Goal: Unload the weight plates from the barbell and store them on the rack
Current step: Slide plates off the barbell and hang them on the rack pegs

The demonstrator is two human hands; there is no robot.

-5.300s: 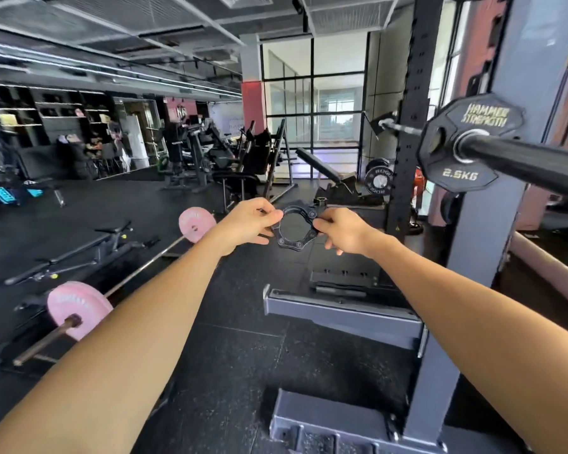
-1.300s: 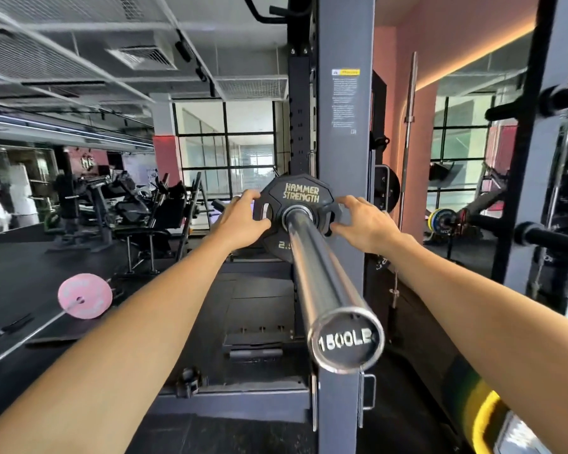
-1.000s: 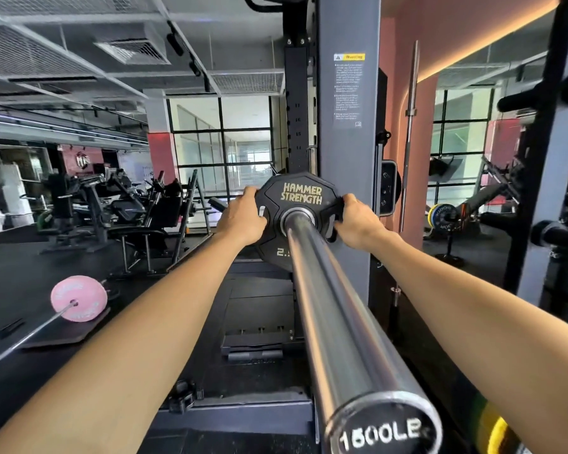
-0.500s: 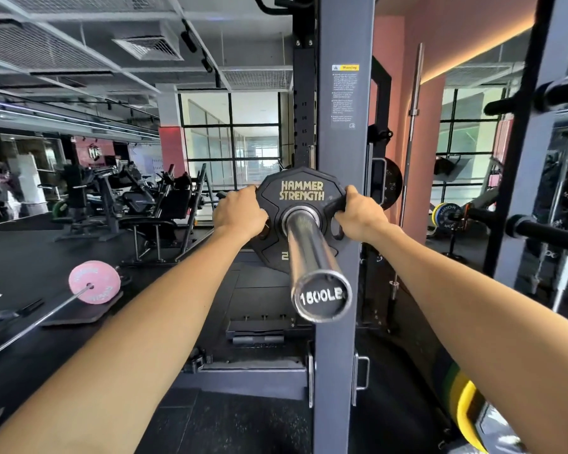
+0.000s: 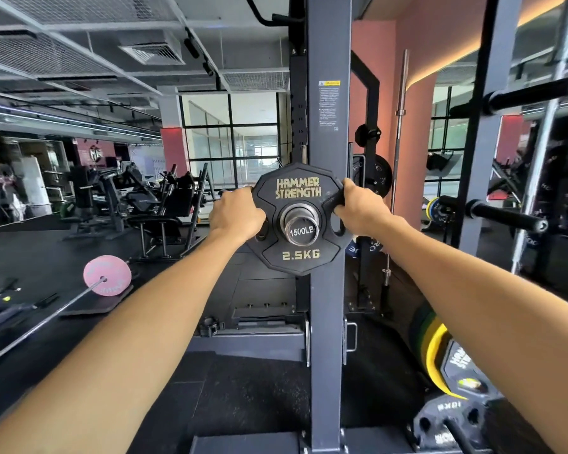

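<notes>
Head view: both hands grip one weight plate at the barbell's end.
Rack upright (image 5: pixel 329 93) stands behind. The black 2.5KG plate (image 5: pixel 298 257) sits on the barbell sleeve (image 5: pixel 301 230), near its tip. Left hand (image 5: pixel 235 213) and right hand (image 5: pixel 361 208) curl round the plate's opposite edges.

Pink bumper plate (image 5: pixel 107 275) sits on a dark floor mat (image 5: pixel 95 306), well left of the grey upright (image 5: pixel 328 126). Beyond it, black exercise machines (image 5: pixel 151 204) stand before the big gridded window (image 5: pixel 233 142). Warning sticker (image 5: pixel 329 104) high on that upright.
</notes>
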